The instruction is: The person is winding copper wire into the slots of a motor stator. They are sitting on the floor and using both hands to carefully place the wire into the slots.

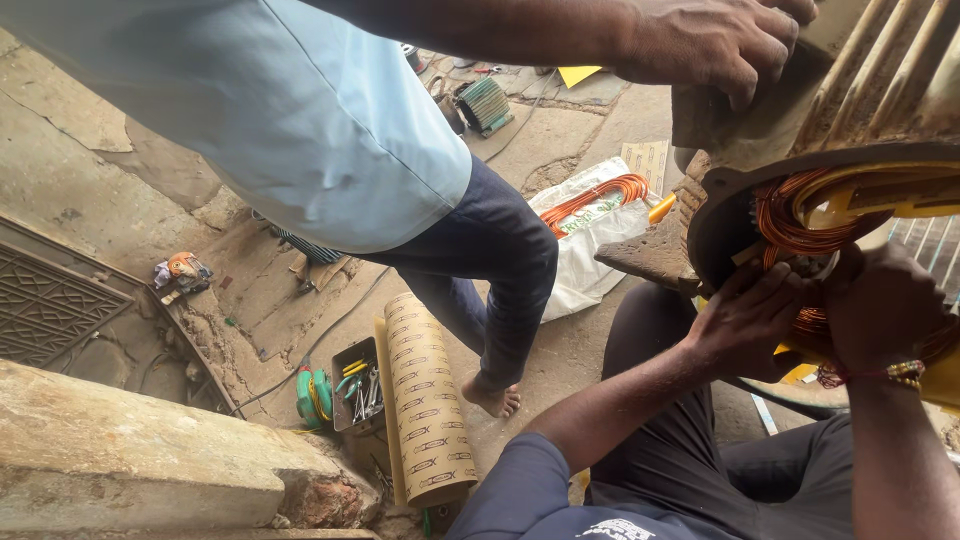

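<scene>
Your left hand (745,315) sits at the right of the frame, fingers curled in against the copper windings (790,215) at the open mouth of the motor stator housing (880,110); the coils lie just above and right of your fingertips, touching them. Your right hand (880,305) is just beside it to the right, back of the hand toward the camera, pressed onto the same windings; its grip is hidden, so you cannot tell if it holds anything. A beaded bracelet (905,373) rides on that wrist. One housing, ribbed on the outside, filling the upper right corner; its long axis runs from upper right down toward lower left, open end facing you. Yellow insulation strips (900,195) show among the coils. A co-worker's hand (715,40) rests on top of the housing at the upper edge of the frame, fingers bent over it; the same person stands at centre in a light blue shirt (300,110) and dark trousers, one bare foot (495,398) on the concrete. One roll of patterned insulating paper (430,400) stands at lower centre, a small tool tray (357,383) of spanners just left of it. One loose orange wire coil (600,195) lies on a white sack (585,250) at centre right.
</scene>
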